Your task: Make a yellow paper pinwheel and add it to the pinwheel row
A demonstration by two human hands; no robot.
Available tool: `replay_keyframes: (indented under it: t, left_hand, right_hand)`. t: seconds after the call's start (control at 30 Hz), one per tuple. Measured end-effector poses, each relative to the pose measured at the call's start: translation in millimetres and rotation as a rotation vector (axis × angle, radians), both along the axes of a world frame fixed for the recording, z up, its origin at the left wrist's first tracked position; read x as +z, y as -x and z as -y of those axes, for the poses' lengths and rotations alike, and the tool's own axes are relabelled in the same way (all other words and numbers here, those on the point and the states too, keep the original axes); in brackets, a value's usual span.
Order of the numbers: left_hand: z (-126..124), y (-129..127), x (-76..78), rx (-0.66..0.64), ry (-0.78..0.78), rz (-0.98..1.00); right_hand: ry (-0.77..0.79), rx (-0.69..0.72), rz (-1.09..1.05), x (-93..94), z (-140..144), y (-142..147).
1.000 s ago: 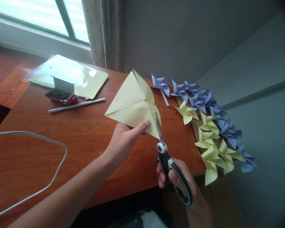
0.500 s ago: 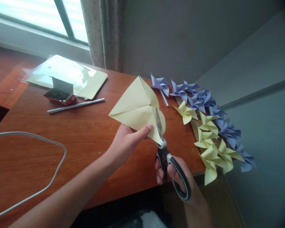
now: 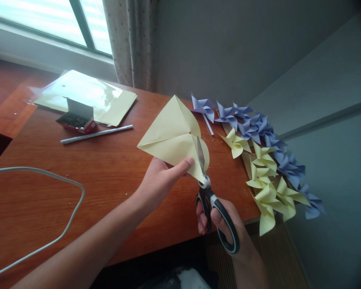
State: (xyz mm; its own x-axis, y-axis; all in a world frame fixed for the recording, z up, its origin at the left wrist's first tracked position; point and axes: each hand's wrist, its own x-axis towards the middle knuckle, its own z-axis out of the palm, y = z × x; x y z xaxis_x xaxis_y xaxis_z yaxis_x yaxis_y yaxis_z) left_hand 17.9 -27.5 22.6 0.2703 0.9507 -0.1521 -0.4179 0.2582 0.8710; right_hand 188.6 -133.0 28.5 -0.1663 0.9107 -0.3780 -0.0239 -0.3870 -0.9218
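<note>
A creased sheet of pale yellow paper is pinched in my left hand, thumb on top and the other fingers mostly hidden beneath. My right hand grips the black and white handles of a pair of scissors. One blade lies over the paper's right part along a diagonal line, pointing toward the middle; the other blade is hidden under the paper. Beyond the sheet lies a purple pinwheel with a white stick.
Yellow pinwheels and purple pinwheels crowd the desk's right edge. At the back left are yellow sheets in a clear sleeve, an open small box and a rolled paper stick. A white cable curves at left.
The scissor handles have drawn slightly closer together. The paper and my left hand have hardly moved.
</note>
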Motion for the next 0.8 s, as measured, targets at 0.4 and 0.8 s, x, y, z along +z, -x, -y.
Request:
replay_keyframes:
  t: [0.4, 0.8]
  left_hand:
    - [-0.5, -0.4, -2.5, -0.003, -0.036, 0.023]
    - [-0.6, -0.4, -2.1, 0.001, -0.036, 0.017]
  right_hand:
    - [0.007, -0.02, -0.051, -7.6, 2.8, -2.2]
    - [0.03, -0.027, -0.014, -3.3, -0.4, -0.2]
